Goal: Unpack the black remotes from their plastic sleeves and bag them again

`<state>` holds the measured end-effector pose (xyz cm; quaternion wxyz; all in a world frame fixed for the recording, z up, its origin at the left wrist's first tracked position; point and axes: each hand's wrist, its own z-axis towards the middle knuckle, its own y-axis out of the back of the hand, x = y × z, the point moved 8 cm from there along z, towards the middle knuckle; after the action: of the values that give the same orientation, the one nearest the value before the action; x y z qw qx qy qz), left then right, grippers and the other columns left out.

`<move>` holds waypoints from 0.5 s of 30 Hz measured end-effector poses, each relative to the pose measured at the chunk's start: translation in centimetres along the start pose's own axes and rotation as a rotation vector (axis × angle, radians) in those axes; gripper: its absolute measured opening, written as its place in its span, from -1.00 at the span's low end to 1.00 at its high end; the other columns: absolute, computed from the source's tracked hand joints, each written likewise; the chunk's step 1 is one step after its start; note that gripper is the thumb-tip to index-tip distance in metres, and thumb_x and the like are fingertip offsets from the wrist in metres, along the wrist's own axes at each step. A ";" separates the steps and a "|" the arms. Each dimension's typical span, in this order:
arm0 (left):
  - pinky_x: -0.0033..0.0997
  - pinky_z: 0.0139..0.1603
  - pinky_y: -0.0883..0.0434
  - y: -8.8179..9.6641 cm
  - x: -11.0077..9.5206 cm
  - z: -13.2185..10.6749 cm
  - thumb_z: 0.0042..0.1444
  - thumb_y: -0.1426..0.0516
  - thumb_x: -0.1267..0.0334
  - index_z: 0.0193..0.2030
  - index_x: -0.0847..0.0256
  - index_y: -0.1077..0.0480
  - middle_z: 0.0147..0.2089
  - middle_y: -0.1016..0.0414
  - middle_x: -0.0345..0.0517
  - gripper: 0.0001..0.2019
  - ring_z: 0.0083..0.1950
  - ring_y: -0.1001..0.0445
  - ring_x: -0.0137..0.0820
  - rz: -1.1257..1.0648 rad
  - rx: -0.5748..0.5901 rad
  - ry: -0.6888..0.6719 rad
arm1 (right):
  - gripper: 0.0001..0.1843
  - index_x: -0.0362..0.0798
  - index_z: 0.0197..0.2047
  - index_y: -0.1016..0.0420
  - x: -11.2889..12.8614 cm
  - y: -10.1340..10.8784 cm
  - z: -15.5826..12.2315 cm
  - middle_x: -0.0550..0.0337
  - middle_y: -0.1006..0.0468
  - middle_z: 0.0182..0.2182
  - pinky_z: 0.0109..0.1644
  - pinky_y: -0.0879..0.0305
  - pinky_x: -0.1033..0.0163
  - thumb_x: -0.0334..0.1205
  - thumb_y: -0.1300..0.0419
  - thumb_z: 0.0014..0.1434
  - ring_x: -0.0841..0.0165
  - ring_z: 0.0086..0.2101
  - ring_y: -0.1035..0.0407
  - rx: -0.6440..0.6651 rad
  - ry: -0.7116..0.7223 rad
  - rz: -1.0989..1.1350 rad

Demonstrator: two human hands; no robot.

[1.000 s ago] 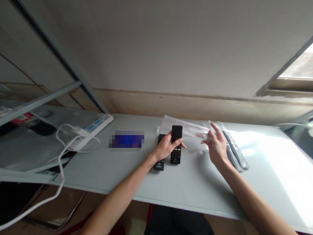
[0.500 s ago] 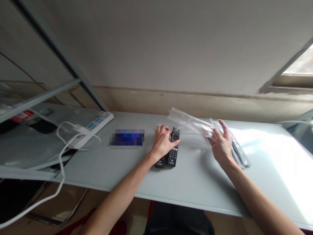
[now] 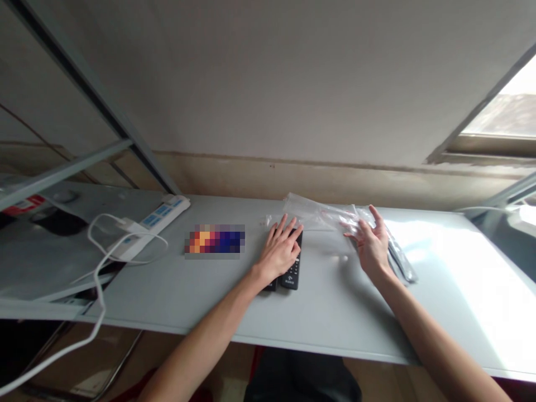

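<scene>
Two black remote controls lie side by side on the grey table. My left hand point(image 3: 280, 251) rests across them, fingers stretched out and a little apart. It hides most of the left remote point(image 3: 270, 285) and the upper middle of the right remote point(image 3: 291, 276). My right hand point(image 3: 372, 240) holds a clear plastic bag point(image 3: 310, 210), which spreads leftward towards the remotes. Just beyond that hand, dark long things in clear plastic wrapping point(image 3: 400, 259) lie on the table, partly hidden by my hand and wrist.
A phone-like object with a blurred screen point(image 3: 215, 241) lies left of the remotes. Farther left is a white power strip point(image 3: 154, 223) with a white cable point(image 3: 100, 290). A small clear scrap point(image 3: 268, 220) lies behind my left hand. A metal frame point(image 3: 138, 145) rises at the left.
My left hand has straightened its fingers and shifted right, now covering more of the right remote. My right hand keeps the plastic bag, nearly unmoved. The view has shifted slightly.
</scene>
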<state>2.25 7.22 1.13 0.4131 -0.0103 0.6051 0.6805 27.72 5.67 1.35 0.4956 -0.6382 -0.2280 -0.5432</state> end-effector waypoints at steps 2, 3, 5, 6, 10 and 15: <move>0.21 0.66 0.12 -0.2 0.0 -0.1 0.34 -0.02 0.41 0.44 0.10 -0.37 0.63 -0.15 -0.02 -0.45 0.72 0.16 -0.10 0.002 0.008 -0.001 | -0.12 0.19 0.41 -0.28 0.0 0.0 0.0 0.20 -0.74 -0.13 -0.37 -0.59 0.31 -0.06 -0.52 0.10 0.24 -0.24 -0.71 0.008 0.002 0.009; 0.20 0.66 0.12 -0.2 0.0 -0.2 0.36 -0.02 0.39 0.43 0.11 -0.38 0.62 -0.16 0.00 -0.48 0.72 0.15 -0.10 0.001 0.005 0.004 | -0.11 0.18 0.42 -0.27 0.0 0.0 0.1 0.19 -0.75 -0.13 -0.37 -0.59 0.31 -0.06 -0.52 0.10 0.24 -0.24 -0.71 0.011 0.005 0.010; 0.21 0.65 0.10 -0.1 0.2 -0.2 0.40 -0.04 0.30 0.40 0.13 -0.40 0.60 -0.21 0.05 -0.54 0.71 0.13 -0.07 -0.017 -0.016 0.026 | -0.12 0.19 0.41 -0.27 0.0 0.0 0.2 0.16 -0.75 -0.10 -0.37 -0.59 0.32 -0.05 -0.52 0.11 0.24 -0.24 -0.71 0.021 0.010 0.005; 0.21 0.65 0.10 0.0 0.3 -0.2 0.41 -0.06 0.25 0.38 0.13 -0.41 0.59 -0.23 0.07 -0.56 0.71 0.12 -0.06 -0.033 -0.030 0.037 | -0.13 0.19 0.41 -0.28 0.0 0.0 0.2 0.15 -0.75 -0.07 -0.38 -0.58 0.31 -0.04 -0.52 0.11 0.25 -0.24 -0.71 0.025 0.011 0.001; 0.18 0.65 0.09 0.1 0.7 -0.2 0.40 -0.10 0.20 0.30 0.13 -0.44 0.57 -0.27 0.11 -0.62 0.70 0.09 -0.05 -0.102 -0.056 0.063 | -0.12 0.20 0.41 -0.29 -0.2 0.0 0.4 0.11 -0.74 -0.04 -0.39 -0.58 0.30 -0.02 -0.52 0.10 0.25 -0.26 -0.70 0.043 -0.004 -0.004; 0.21 0.62 0.02 0.8 0.0 -0.1 0.45 -0.05 0.20 0.22 0.11 -0.47 0.49 -0.37 0.11 -0.69 0.67 0.00 0.00 -0.076 -0.094 0.051 | -0.10 0.22 0.45 -0.26 -0.2 -0.6 0.1 0.11 -0.74 -0.04 -0.40 -0.58 0.30 -0.03 -0.50 0.12 0.24 -0.27 -0.70 0.064 -0.017 -0.021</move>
<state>1.69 7.22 1.76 0.4221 -0.0701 0.5822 0.6914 27.24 6.08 1.35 0.5082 -0.6240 -0.2561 -0.5354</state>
